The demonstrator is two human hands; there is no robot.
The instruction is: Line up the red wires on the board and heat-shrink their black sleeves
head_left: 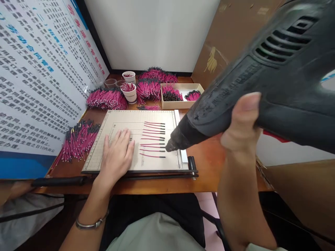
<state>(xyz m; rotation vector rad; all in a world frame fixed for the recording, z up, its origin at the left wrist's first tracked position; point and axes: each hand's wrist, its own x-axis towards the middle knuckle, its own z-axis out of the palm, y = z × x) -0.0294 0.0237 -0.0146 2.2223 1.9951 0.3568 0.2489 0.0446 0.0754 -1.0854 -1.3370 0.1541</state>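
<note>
My right hand [243,122] grips a black heat gun [222,90], its nozzle slanting down to the left. The nozzle tip is close to the black ends of several short red wires [153,140], which lie side by side in a column. Under them is a cream paper cutter board [125,116] printed with a grid and size marks. Flat on the board, left of the wires, rests my left hand [117,150] with fingers stretched out and nothing held. Whether the nozzle touches a wire I cannot tell.
Bundles of red wires [107,98] with black ends fill the table's back; another pile [80,141] lies left. Paper cups [129,93] and a shallow box [183,104] hold more. The cutter's black handle [60,181] runs along the front edge. Cardboard [217,45] stands right.
</note>
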